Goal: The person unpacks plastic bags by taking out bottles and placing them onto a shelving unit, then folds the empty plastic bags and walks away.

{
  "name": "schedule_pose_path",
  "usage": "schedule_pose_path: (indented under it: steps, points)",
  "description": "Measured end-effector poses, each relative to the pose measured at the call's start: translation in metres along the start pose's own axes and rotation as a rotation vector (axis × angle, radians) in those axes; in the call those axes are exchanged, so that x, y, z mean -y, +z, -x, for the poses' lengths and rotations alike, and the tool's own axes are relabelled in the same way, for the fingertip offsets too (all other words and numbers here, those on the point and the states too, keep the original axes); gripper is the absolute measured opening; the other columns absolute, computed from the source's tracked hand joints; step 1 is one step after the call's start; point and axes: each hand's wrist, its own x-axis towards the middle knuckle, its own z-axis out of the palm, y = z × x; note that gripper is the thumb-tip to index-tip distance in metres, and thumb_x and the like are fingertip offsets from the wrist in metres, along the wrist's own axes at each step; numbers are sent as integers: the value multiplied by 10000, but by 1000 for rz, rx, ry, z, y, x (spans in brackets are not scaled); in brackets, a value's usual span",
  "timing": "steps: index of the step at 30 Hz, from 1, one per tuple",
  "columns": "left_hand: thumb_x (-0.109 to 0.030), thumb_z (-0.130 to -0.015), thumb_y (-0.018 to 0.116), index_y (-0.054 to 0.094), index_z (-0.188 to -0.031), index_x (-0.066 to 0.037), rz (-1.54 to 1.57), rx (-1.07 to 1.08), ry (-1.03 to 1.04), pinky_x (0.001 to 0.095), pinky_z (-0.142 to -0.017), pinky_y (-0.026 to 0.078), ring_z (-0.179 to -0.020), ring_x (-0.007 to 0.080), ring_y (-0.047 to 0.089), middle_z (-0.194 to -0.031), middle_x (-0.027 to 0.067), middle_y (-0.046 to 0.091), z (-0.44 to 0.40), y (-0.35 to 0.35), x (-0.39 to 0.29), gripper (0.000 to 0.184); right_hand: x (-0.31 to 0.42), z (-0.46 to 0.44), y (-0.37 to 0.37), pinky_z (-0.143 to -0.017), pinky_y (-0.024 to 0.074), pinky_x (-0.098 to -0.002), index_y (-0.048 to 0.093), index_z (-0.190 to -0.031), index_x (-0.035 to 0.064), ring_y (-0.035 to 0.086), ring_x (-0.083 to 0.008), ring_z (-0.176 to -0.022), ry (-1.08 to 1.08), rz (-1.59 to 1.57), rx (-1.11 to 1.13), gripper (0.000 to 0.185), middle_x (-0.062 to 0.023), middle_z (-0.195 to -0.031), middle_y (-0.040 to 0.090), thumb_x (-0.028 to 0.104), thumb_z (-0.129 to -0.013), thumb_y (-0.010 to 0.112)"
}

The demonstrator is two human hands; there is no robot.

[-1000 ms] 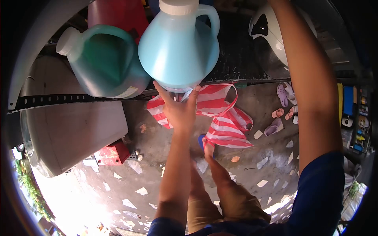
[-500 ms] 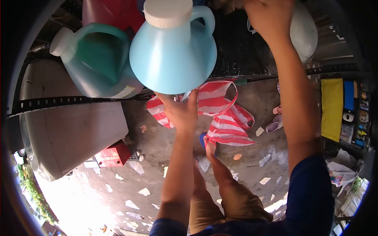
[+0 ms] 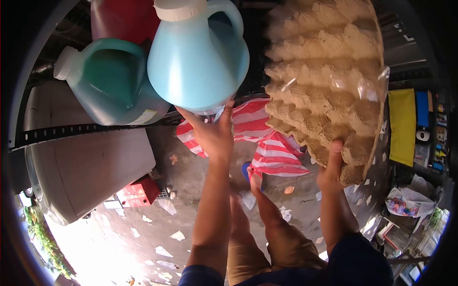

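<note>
My right hand [image 3: 334, 174] grips the near edge of a brown pulp egg tray [image 3: 329, 90], its thumb on top. The tray is tilted up on the right, with bits of clear plastic on it. Just below the base of a light-blue jug [image 3: 198, 66] with a white cap, my left hand [image 3: 210, 136] closes on a red-and-white striped plastic bag [image 3: 281, 155]. The bag hangs above the floor, and part of it is hidden behind that hand. Left of the blue jug, a jug of green liquid [image 3: 114, 76] leans sideways.
A dark red jug [image 3: 121, 21] stands behind the green one. The perforated metal shelf edge [image 3: 95, 132] runs below the jugs. A large covered grey object [image 3: 95, 167] and a red box [image 3: 138, 190] lie to the left. Paper scraps litter the floor; a yellow panel [image 3: 401, 126] is at right.
My right hand has come down and back from the shelf, bringing the egg tray into view. The left hand stays nearly still at the bag, while the view shifts slightly.
</note>
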Motion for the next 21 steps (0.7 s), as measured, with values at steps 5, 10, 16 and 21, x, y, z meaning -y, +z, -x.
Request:
schedule_pose_path:
  steps: [5, 10, 16, 21]
  points:
    - [-415, -792, 898, 153, -1550, 116, 1, 72, -16, 381, -763, 564, -886, 343, 746, -959, 231, 728, -15, 6, -1, 1189, -16, 7, -30, -876, 508, -466, 631, -1287, -15, 619, -376, -1051, -39, 88, 29, 516, -208, -1241, 600, 321, -924, 778]
    - [-446, -768, 908, 243, -1545, 68, -13, 91, -104, 365, -886, 548, -1000, 311, 749, -1050, 227, 754, -14, 5, -21, 1144, -9, 4, -47, -822, 513, -447, 664, -1248, 19, 619, -373, -1016, 61, 7, -9, 494, -192, -1142, 611, 350, -905, 797]
    - [-367, -745, 925, 254, -1570, 64, -136, 275, -81, 298, -665, 531, -671, 171, 672, -796, 133, 727, -12, -26, 0, 1147, -11, 27, -86, -910, 497, -445, 630, -1270, -21, 627, -367, -1065, 13, 150, 245, 562, -196, -1197, 623, 354, -886, 797]
    - [-348, -731, 934, 159, -1630, -18, -259, 681, -55, 276, -642, 500, -662, 106, 617, -705, 92, 654, 57, -87, 22, 1232, -17, 30, -117, -822, 507, -418, 644, -1189, -10, 624, -338, -920, 156, -149, 420, 493, -172, -1094, 635, 340, -876, 793]
